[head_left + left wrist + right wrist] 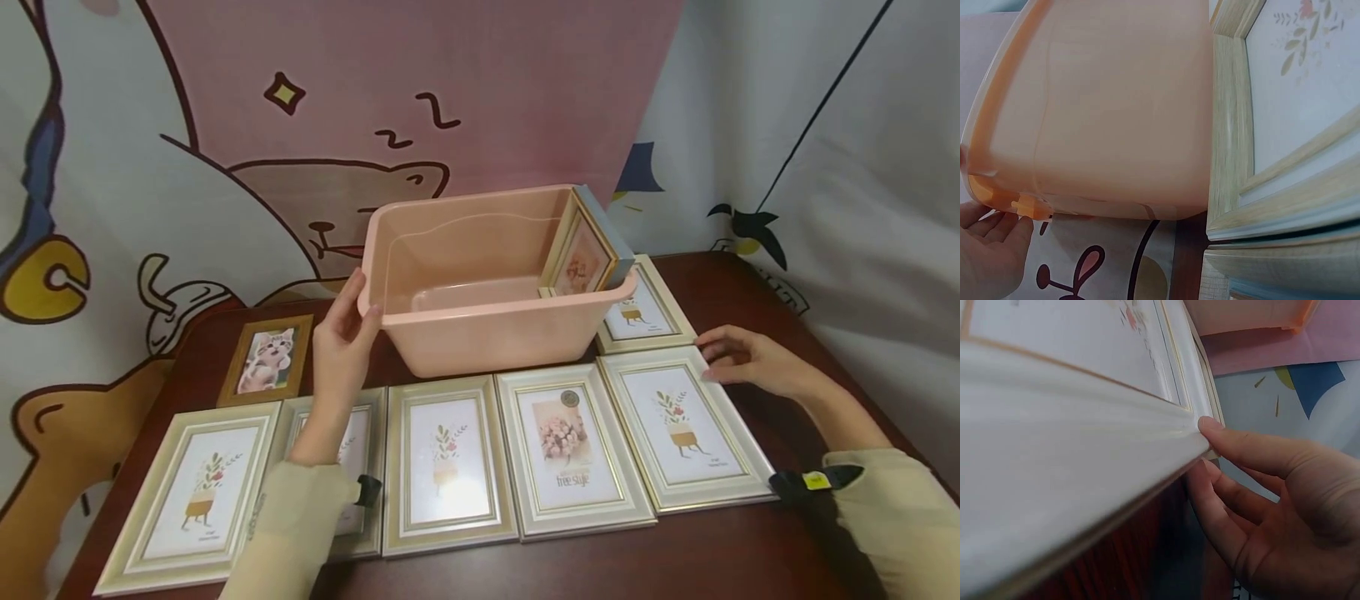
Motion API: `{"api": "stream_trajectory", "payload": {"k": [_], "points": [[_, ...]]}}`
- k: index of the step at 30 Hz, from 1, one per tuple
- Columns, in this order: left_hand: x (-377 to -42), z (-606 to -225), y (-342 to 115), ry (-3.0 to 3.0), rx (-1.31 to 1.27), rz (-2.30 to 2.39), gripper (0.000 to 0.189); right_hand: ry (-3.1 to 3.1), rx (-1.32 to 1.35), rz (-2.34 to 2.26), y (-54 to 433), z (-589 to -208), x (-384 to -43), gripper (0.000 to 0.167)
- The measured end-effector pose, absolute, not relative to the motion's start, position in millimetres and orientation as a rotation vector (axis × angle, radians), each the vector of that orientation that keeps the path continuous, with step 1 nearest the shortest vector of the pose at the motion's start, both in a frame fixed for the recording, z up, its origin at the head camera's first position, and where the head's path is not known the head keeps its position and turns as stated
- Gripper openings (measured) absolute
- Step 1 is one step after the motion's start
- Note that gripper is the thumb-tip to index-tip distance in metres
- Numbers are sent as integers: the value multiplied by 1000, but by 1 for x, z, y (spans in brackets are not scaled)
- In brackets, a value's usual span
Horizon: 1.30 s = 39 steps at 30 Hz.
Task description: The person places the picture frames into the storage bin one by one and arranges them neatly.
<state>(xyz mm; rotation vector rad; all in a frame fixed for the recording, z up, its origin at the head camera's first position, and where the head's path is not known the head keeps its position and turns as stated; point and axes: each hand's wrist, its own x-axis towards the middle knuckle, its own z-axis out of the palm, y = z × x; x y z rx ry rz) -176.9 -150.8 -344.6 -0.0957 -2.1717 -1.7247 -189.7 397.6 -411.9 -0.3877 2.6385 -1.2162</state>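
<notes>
My left hand (347, 342) grips the left end of the rim of a pink plastic tub (495, 337); in the left wrist view its fingers (1004, 228) are at the rim's corner. With the thumb on top and fingers at the edge, my right hand (757, 362) pinches the far right corner of a white picture frame (731, 475) with a potted-plant print. That corner also shows in the right wrist view, where the hand (1285, 500) is close up. Inside the tub, a picture frame (581, 254) with a pink flower print leans upright at the right end.
Several light picture frames (450, 462) lie flat in a row before the tub, the second from left partly hidden by my left arm. A cream frame (648, 304) lies partly behind the tub's right end. A small brown frame (266, 358) with a kitten picture lies at left.
</notes>
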Motion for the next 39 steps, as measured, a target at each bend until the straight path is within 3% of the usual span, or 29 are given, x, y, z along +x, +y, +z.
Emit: {"api": "stream_trajectory", "payload": {"k": [11, 39], "points": [[-177, -345, -152, -2161, -102, -1726, 51, 2550, -372, -1169, 401, -409, -188, 57], [-177, -345, -151, -2160, -107, -1737, 51, 2558, -390, -1093, 394, -401, -195, 47]]}}
